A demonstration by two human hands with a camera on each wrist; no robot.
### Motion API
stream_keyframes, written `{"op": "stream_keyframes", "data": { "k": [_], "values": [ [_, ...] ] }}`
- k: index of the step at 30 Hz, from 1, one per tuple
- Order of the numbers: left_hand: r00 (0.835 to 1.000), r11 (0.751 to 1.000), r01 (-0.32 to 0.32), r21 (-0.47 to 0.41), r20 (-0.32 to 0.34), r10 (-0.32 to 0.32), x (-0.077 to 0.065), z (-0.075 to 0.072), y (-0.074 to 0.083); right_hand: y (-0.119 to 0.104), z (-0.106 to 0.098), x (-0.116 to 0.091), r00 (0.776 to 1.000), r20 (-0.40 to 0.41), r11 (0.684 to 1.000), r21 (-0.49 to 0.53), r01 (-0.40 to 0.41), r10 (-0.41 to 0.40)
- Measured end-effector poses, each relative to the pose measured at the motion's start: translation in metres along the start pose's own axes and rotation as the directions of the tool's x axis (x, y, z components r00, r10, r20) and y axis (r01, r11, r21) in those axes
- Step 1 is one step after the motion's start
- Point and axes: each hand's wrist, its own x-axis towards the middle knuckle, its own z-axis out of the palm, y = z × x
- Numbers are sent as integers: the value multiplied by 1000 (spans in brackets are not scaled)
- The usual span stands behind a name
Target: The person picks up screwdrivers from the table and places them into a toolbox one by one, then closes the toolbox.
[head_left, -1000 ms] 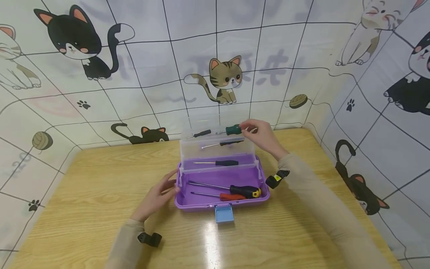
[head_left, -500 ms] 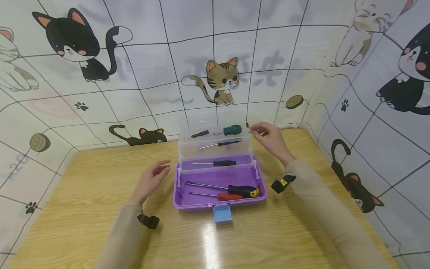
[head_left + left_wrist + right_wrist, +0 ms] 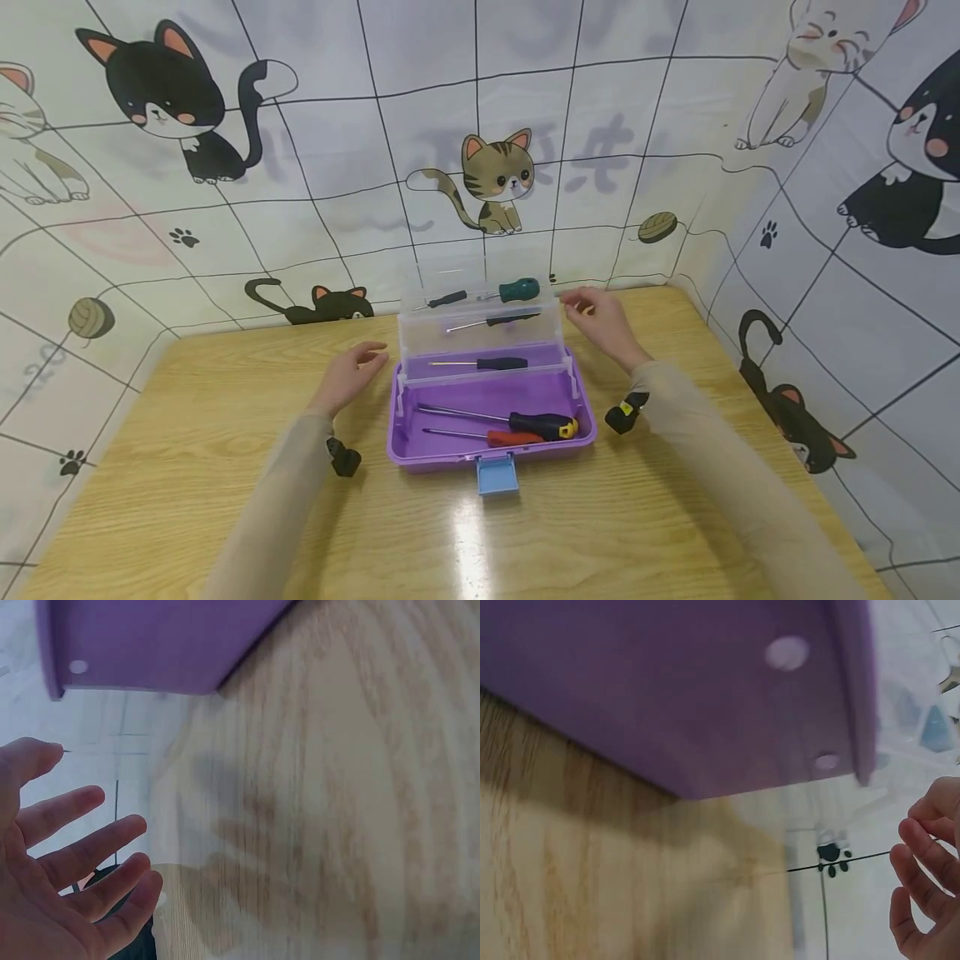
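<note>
A purple toolbox (image 3: 431, 461) stands on the table with its clear trays (image 3: 427, 340) raised at the back. In the trays lie a green-handled screwdriver (image 3: 519, 289) and several black-handled ones, such as the screwdriver (image 3: 502, 364) in the lowest tray. The box's bottom holds a large black-and-yellow screwdriver (image 3: 543, 426) and a red one (image 3: 513, 438). My left hand (image 3: 351, 377), fingers spread, is just left of the box. Beside the trays' upper right edge is my right hand (image 3: 606, 327), fingers loosely bent, thumb near the index finger, nothing held.
A blue latch (image 3: 497, 476) hangs from the box's front. The wooden table (image 3: 247, 417) meets a cat-printed cloth wall (image 3: 337, 242) behind the box, and another such wall runs along the right. Each wrist wears a small black camera (image 3: 344, 458).
The right hand has let go of the green-handled screwdriver in the upper tray and moved slightly right. The left hand has left the box's side and moved farther back.
</note>
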Motion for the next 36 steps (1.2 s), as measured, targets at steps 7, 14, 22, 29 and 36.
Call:
{"op": "stream_keyframes", "data": {
  "k": [7, 14, 22, 29, 36],
  "values": [
    [999, 998, -7, 57, 37, 5, 17, 5, 4, 13, 8, 5, 997, 70, 996, -94, -4, 11],
    [999, 994, -21, 106, 46, 17, 28, 9, 5, 17, 11, 10, 986, 149, 991, -121, -55, 73],
    [991, 983, -74, 169, 120, 54, 38, 17, 0, 23, 18, 15, 938, 297, 981, -131, -147, 180],
    [983, 966, -76, 247, 180, 31, 43, 22, 3, 30, 15, 12, 913, 362, 980, -127, -153, 190],
    [964, 964, -113, 239, 262, 48, 50, 20, 1, 32, 16, 15, 874, 443, 977, -9, -215, 197]
  ]
}}
